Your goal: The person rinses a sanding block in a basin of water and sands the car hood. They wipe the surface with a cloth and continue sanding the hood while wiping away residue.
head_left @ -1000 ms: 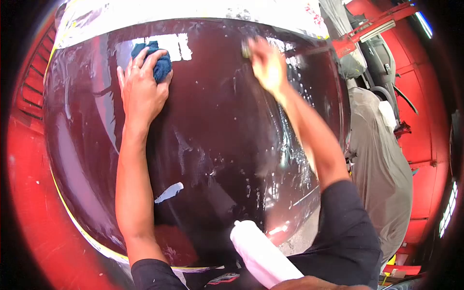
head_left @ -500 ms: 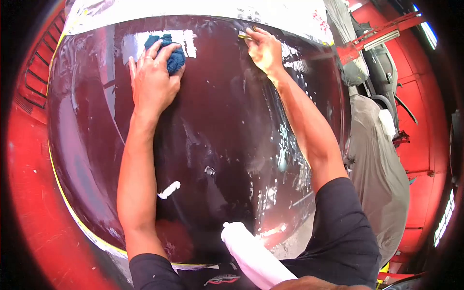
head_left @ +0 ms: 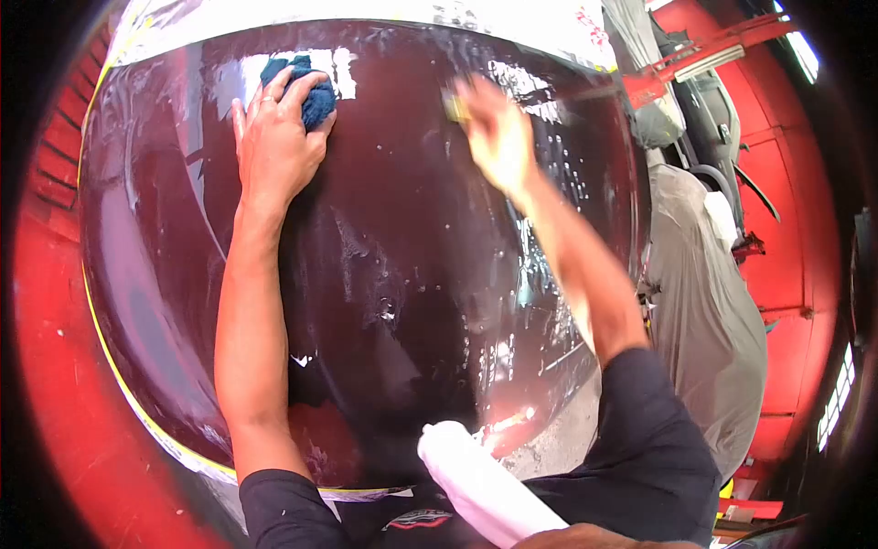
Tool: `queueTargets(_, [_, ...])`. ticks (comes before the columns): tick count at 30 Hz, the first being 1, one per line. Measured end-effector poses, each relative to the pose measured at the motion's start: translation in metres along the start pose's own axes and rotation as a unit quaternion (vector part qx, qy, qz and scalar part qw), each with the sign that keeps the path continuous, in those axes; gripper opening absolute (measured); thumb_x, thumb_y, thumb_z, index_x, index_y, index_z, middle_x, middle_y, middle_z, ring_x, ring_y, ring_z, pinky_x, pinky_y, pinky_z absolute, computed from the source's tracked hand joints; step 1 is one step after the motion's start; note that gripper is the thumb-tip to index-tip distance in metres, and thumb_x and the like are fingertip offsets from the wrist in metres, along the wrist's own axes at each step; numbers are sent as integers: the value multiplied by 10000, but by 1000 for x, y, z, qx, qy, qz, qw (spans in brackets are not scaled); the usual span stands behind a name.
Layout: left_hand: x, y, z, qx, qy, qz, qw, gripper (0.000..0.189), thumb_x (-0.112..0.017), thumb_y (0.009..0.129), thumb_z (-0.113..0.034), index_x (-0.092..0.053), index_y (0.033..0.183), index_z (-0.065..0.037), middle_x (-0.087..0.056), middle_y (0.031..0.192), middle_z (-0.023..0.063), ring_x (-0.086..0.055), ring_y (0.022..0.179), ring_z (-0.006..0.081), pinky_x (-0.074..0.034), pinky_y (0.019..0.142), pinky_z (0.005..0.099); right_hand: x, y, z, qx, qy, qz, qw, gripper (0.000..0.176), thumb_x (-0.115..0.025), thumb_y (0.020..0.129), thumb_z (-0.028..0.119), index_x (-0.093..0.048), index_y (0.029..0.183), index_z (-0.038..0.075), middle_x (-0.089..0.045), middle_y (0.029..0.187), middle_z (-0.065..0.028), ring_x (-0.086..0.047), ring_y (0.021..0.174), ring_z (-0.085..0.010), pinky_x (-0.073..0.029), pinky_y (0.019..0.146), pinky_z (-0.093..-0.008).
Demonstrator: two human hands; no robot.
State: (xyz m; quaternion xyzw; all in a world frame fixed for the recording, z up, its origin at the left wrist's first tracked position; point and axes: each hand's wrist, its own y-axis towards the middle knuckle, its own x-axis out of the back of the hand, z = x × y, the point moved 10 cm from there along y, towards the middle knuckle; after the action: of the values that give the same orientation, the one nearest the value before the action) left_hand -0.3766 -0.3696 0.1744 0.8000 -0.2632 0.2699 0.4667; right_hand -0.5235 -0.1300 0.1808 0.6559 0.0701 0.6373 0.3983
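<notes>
A dark maroon, glossy car hood (head_left: pixel 393 201) with wet streaks and droplets fills the middle of the head view. My left hand (head_left: pixel 279 151) lies on its upper left part, fingers curled over a crumpled blue cloth (head_left: pixel 317 102) that touches the paint. On the upper right of the hood is my right hand (head_left: pixel 501 137), smeared by motion. Its fingertips pinch a small yellowish pad (head_left: pixel 455 107), whose exact kind is too blurred to make out. Wet streaks run down the hood beneath my right forearm.
White masking sheet (head_left: pixel 274 11) covers the area beyond the hood, and yellow tape follows the hood's left edge. To the right stand a grey draped cover (head_left: pixel 700 311) and a red metal arm (head_left: pixel 709 62). A white, rounded, elongated thing (head_left: pixel 480 480) juts in at the bottom.
My right hand has moved down the hood, toward me, with the yellowish pad. My left hand stays on the blue cloth. The whole view has shifted slightly.
</notes>
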Motion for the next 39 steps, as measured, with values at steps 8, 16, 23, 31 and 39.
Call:
queueTargets(8, [-4,0,2,-1,20,8,1000,429,-743,889,-351,-650,1301,-273,-543,1475,91,-480,1386,312,-226,1194,610,34,-63,-41,-216,104,-81,967,334,-677,883,108,-705,1211,49,-699,1195,-210,-662,1168,-286,-523,970,-421])
queueTargets(16, [-16,4,15,-51,14,-8,999,423,-717,897,-400,-651,1302,-297,-563,1462,84,-496,1380,302,-264,1155,646,103,-275,35,-193,-64,-18,979,492,-609,796,-33,-694,1267,81,-597,1376,-233,-592,1245,-415,-459,1070,-475])
queueTargets(23, [-20,9,17,-56,8,-6,998,415,-711,905,-413,-663,1294,-276,-588,1432,91,-521,1360,304,-274,1147,628,52,-62,-57,-101,-98,-33,989,357,-646,842,155,-701,1192,112,-669,1188,-228,-626,1054,-429,-523,842,-470])
queueTargets(31, [-14,4,11,-28,33,0,999,417,-730,885,-384,-664,1287,-299,-557,1468,88,-505,1372,310,-267,1157,646,136,-300,83,-143,-62,16,988,422,-614,822,-71,-710,1216,46,-593,1354,-280,-598,1251,-390,-468,1073,-455])
queueTargets(39, [-17,5,15,-46,23,-4,999,439,-720,886,-395,-650,1306,-289,-551,1474,86,-500,1370,314,-256,1171,628,52,-50,-36,-110,-47,-64,991,351,-687,838,85,-727,1187,103,-659,1245,-261,-654,1080,-421,-524,945,-453])
